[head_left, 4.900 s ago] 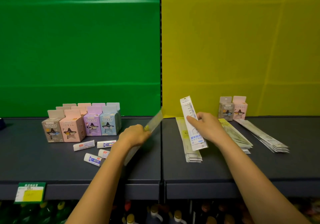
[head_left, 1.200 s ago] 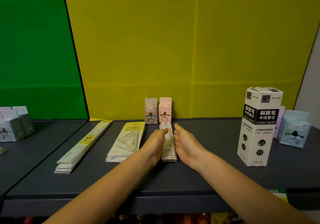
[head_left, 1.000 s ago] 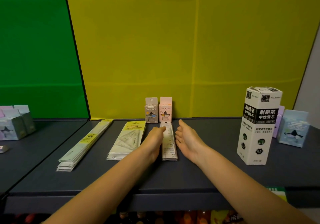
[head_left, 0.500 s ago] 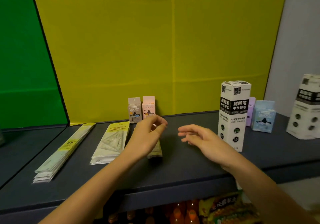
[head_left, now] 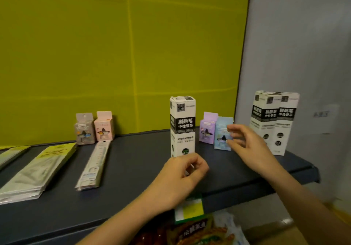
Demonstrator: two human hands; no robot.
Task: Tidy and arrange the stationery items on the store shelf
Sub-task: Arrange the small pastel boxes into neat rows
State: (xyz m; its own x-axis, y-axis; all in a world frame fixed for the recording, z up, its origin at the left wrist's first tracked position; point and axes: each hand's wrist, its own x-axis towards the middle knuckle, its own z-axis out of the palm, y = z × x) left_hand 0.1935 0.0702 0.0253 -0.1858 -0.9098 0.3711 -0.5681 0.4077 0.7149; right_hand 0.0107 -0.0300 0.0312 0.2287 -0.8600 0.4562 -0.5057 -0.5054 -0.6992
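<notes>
Upright near the middle of the dark grey metal shelf (head_left: 133,168): a tall white cardboard box (head_left: 182,127), square in section, with a black band across the upper front carrying white Chinese lettering, smaller print below and a dark round mark near the foot. Foot of it hidden behind the left hand (head_left: 182,176), fingers curled, thumb and forefinger close together; gripping the box or merely in front of it, impossible to tell.

Further right, the right hand (head_left: 248,146), blurred, released, fingers spread and slightly bent, holding nothing, just in front of a small pale blue carton (head_left: 222,130); touching it or not, unclear. Beside that carton, to the left and a little behind, a small lilac carton (head_left: 208,129). At the shelf's right end, against the grey wall (head_left: 303,45), two more tall white boxes (head_left: 264,119) of the same pattern, side by side and touching.

Against the yellow-green backdrop (head_left: 76,55), a small grey carton (head_left: 84,129) and a small pink carton (head_left: 104,126), side by side. In front of these, lying flat, a stack of long clear ruler packs (head_left: 95,163); left of it, a stack of clear packs with yellow headers (head_left: 38,172). On the shelf's front edge, a green and yellow price tag (head_left: 191,206).
</notes>
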